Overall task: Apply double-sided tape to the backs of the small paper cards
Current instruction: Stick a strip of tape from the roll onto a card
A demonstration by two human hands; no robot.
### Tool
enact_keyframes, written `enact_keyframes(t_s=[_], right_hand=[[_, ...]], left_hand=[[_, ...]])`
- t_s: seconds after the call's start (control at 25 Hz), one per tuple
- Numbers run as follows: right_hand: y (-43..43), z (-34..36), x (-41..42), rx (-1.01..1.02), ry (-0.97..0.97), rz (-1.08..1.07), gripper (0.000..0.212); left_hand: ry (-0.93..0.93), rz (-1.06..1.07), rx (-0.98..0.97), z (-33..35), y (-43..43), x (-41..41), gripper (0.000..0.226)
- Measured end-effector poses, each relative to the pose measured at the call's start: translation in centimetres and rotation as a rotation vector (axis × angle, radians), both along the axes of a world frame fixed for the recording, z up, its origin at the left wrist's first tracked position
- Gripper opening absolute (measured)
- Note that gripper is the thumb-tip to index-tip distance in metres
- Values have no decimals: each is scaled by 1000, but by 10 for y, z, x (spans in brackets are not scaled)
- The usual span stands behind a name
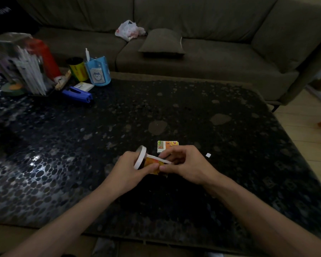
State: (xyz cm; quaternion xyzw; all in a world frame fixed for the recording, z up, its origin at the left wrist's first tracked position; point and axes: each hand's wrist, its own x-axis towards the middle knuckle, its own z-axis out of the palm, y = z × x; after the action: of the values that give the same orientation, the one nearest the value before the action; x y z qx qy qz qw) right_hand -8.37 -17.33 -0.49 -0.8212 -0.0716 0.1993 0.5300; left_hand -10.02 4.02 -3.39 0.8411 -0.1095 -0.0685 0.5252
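A: What's at the upper left?
B: A blue stapler beside a blue pen holder, on the dark pebbled table
A: And lower centre?
B: The left hand curls round a white tape roll and holds an orange card under its thumb. The right hand pinches the tape strip drawn across that card. Just above the hands lies a stack of cards, and 1 white scrap lies to the right

I am seeing a dark pebble-patterned table standing in front of a grey sofa, where a cushion and a white plastic bag are lying. At the table's far left, a blue stapler is lying near a blue pen holder, which is standing beside a yellow-green can.
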Motion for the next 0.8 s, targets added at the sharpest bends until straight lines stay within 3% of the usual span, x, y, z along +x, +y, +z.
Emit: enact_keyframes(t_s=[0.2, 0.36, 0.52, 0.8], right_hand=[[3, 6, -6, 63, 43, -119, 7], [7, 11, -7, -33, -80, -127, 18], [9, 10, -10, 163, -18, -239, 12], [-4, 10, -3, 162, -53, -169, 8]], left_hand=[[64, 114, -144, 7, -5, -1, 10], [54, 188, -189, 11, -9, -1, 9], [-32, 255, -253, 16, -15, 1, 10], [142, 226, -296, 18, -15, 3, 27]])
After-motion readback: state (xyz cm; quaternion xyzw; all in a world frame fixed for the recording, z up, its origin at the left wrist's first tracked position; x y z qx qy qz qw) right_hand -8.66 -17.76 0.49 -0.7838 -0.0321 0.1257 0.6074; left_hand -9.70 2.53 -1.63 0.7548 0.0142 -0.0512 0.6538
